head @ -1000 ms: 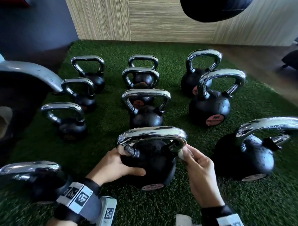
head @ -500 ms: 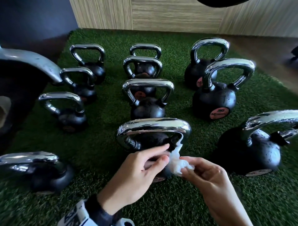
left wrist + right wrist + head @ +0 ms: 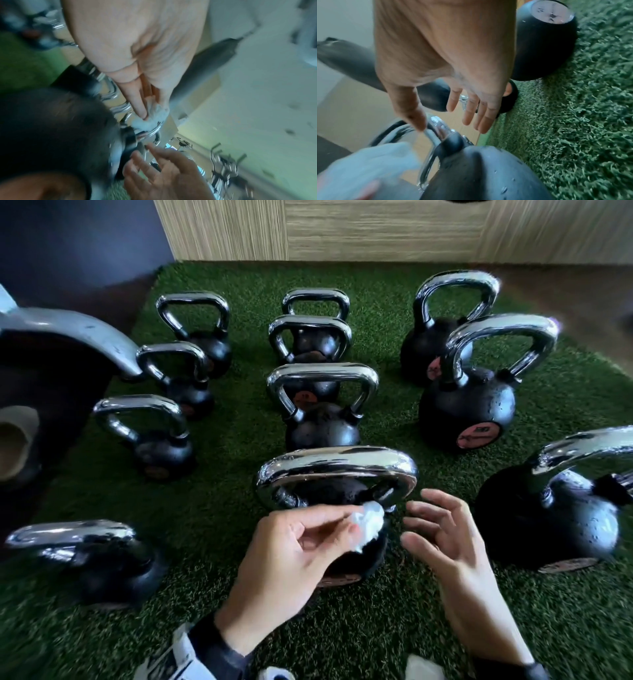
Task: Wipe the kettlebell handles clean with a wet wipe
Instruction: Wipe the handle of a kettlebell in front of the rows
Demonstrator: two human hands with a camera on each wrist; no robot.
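Note:
A black kettlebell with a chrome handle [image 3: 337, 465] stands nearest to me on the green turf. My left hand [image 3: 337, 522] pinches a crumpled white wet wipe [image 3: 370, 520] between thumb and fingers, just under the right end of that handle. The left wrist view shows the wipe [image 3: 152, 120] against the chrome where the handle meets the black body [image 3: 51, 135]. My right hand [image 3: 435, 529] hovers beside it, fingers spread and holding nothing. In the right wrist view my right hand [image 3: 452, 119] hangs above the handle [image 3: 436, 128], with the blurred wipe [image 3: 373, 166] at lower left.
Several more chrome-handled kettlebells stand in rows on the turf [image 3: 222, 491], among them a large one [image 3: 548, 515] close on the right and another [image 3: 89, 556] at the near left. A large dark machine part [image 3: 51, 364] fills the left. A wooden wall [image 3: 342, 231] lies beyond.
The wipe has passed from my right hand to my left. My right hand has let go and spread its fingers. My left hand left the kettlebell's body and now holds the wipe.

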